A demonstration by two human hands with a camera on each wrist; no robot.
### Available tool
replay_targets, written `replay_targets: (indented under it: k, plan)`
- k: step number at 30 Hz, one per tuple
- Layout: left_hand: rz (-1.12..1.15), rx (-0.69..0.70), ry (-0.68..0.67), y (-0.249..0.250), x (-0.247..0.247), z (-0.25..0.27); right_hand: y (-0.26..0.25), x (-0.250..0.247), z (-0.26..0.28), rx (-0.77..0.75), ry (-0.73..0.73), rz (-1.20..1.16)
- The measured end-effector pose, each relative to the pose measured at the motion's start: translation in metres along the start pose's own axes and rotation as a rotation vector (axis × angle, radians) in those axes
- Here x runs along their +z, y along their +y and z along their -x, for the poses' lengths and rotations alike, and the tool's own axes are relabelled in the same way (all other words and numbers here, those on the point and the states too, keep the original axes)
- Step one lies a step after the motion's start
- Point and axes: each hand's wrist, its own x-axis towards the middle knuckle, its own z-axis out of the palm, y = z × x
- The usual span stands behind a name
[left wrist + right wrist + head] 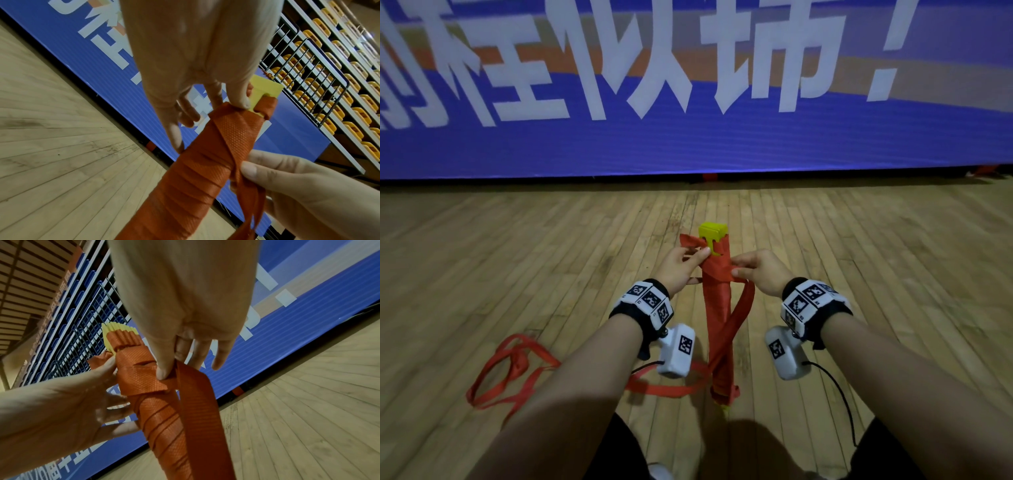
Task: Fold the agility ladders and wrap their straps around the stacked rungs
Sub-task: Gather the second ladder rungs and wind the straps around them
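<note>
A stack of yellow rungs [714, 230] wrapped in red strap forms a long bundle [717, 318], held up off the wooden floor. My left hand [681, 267] pinches the strap at the bundle's top, by the yellow rung ends [265, 88]. My right hand [753, 274] pinches the strap's wrapped turn [144, 379] on the bundle's right side, thumb pressed on it. A loose length of strap [197, 402] hangs down from that hand. The rest of the red strap [513, 370] lies in loops on the floor at the lower left.
A wooden plank floor [859, 257] spreads all round. A long blue banner [688, 137] with white characters stands along the far edge. Behind it, railings and rows of yellow seats [329, 81] rise. My knees are at the bottom edge.
</note>
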Motion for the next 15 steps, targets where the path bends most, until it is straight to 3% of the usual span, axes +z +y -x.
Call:
replay_targets:
  k: [7,15]
  plan:
    - [0.029,-0.046,0.070,0.002,-0.004,0.000,-0.002,0.003,-0.004,-0.005,0.022,0.009]
    - [-0.052,0.038,0.146,-0.007,-0.001,-0.004,-0.011,0.013,0.003,-0.029,0.001,0.089]
